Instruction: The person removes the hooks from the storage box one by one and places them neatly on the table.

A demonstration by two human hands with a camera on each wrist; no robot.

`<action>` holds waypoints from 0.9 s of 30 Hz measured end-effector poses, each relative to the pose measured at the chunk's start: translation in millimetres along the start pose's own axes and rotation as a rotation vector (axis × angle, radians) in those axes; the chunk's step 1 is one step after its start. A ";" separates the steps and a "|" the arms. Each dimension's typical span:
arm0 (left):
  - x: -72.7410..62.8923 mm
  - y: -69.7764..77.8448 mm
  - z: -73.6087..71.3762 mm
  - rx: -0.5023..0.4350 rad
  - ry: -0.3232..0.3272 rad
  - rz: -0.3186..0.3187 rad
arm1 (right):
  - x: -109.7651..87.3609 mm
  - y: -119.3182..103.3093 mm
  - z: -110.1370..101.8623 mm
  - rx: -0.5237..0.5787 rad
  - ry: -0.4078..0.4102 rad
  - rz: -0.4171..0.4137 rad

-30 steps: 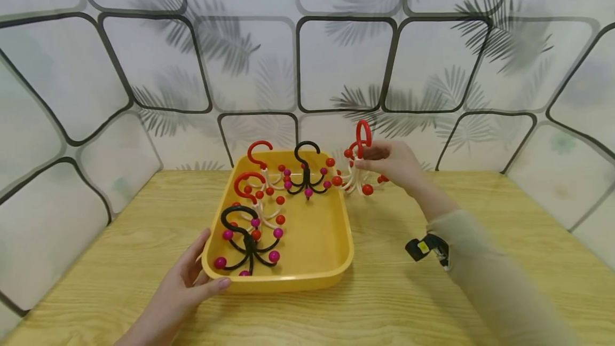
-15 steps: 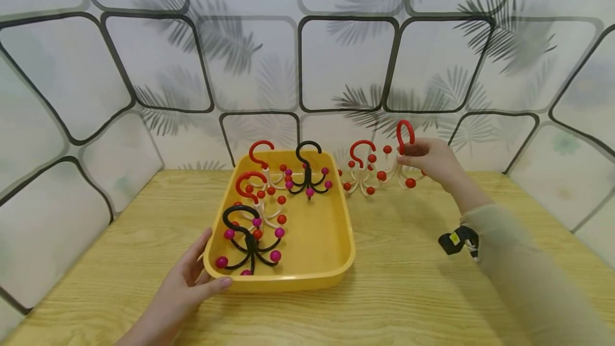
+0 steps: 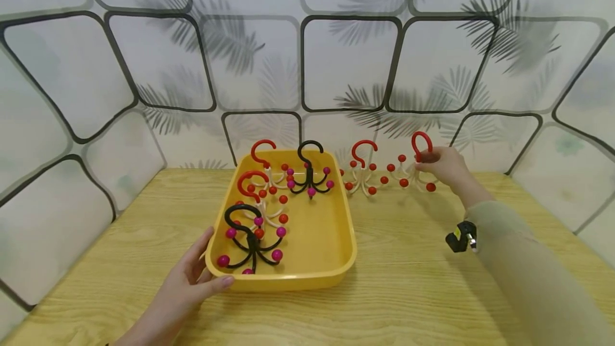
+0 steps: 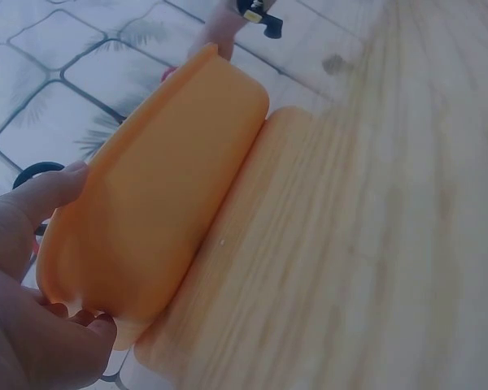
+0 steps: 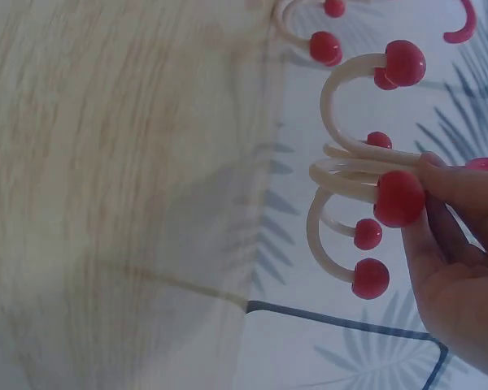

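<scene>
My right hand (image 3: 447, 167) pinches a multi-arm hook hanger (image 3: 418, 155) near the base of its red hook, at the back right of the table. In the right wrist view, cream curved arms tipped with red balls spread from this hanger (image 5: 333, 169) beyond my fingertips. My left hand (image 3: 184, 284) grips the near left corner of a yellow tray (image 3: 317, 239), its thumb along the rim and fingers curled against the outer wall (image 4: 171, 179). Inside the tray are two black hangers with magenta balls, one in front (image 3: 252, 242) and one behind (image 3: 309, 175), and two red-and-cream hangers (image 3: 261, 210).
Another red-and-cream hanger (image 3: 362, 175) stands on the wooden table (image 3: 399, 260), between the tray's right side and the held one. A patterned curtain-like backdrop (image 3: 351, 63) rises behind the table's far edge and along both sides.
My right hand has carried the red-and-cream hanger rightward and then lowered it, exposing the one standing beside the tray. The left hand stays at the tray's corner.
</scene>
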State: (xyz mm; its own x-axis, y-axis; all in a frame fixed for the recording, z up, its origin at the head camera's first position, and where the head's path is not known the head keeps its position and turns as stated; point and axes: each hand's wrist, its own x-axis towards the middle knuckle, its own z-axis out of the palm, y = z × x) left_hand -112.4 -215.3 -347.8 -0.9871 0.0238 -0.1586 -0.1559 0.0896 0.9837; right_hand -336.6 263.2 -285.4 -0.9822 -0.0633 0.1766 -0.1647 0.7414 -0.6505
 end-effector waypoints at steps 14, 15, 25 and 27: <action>-0.7 1.2 0.3 -0.011 0.001 0.006 | 5.6 21.6 13.8 -0.004 0.019 -0.002; -0.5 1.1 0.4 -0.012 0.000 0.006 | 5.5 22.6 14.4 -0.004 0.021 -0.004; 1.0 0.7 0.1 -0.001 0.006 -0.009 | 2.9 28.2 17.5 0.073 0.009 -0.006; 1.0 0.5 0.0 0.000 0.004 -0.007 | 2.8 29.7 18.2 0.077 0.002 0.001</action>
State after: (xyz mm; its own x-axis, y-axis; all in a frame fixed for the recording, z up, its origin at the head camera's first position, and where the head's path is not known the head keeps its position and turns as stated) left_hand -113.5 -215.2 -347.4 -0.9861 0.0194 -0.1648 -0.1624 0.0901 0.9826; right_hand -345.9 272.9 -317.7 -0.9823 -0.0613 0.1770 -0.1701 0.6877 -0.7058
